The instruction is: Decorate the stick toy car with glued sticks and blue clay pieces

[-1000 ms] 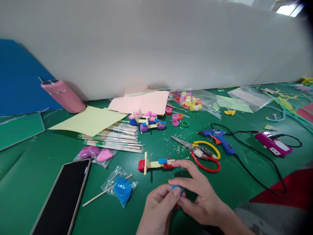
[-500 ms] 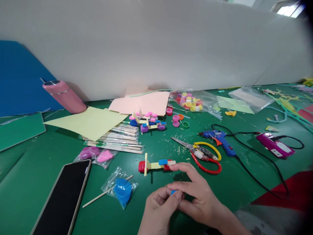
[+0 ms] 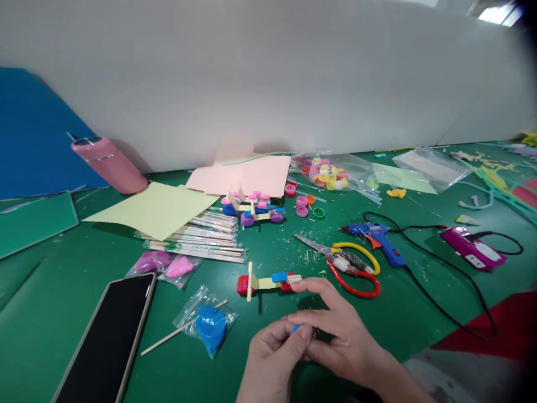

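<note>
A small bit of blue clay [image 3: 296,328] is pinched between my two hands, mostly covered by the fingers. My left hand [image 3: 274,355] is closed on it, its thumb pressing from the near side. My right hand [image 3: 335,330] grips the same bit from the right, with the index finger stretched toward a small toy scooter [image 3: 266,284]. This scooter has red wheels, a cream stick body and a blue seat, and stands just beyond my hands. To the left lies a plastic bag of blue clay [image 3: 211,327], a thin wooden stick [image 3: 168,342] passing under it.
Scissors [image 3: 344,263], a blue glue gun [image 3: 373,238] and a purple power strip [image 3: 472,249] lie right, joined by black cord. A phone [image 3: 104,341] lies left. Behind are finished scooters [image 3: 262,215], wrapped sticks [image 3: 197,243], bagged bottle caps [image 3: 325,174] and a pink tumbler [image 3: 111,165].
My hands stay in nearly the same place, with only slight finger movement around the blue clay. The things on the table have not visibly moved.
</note>
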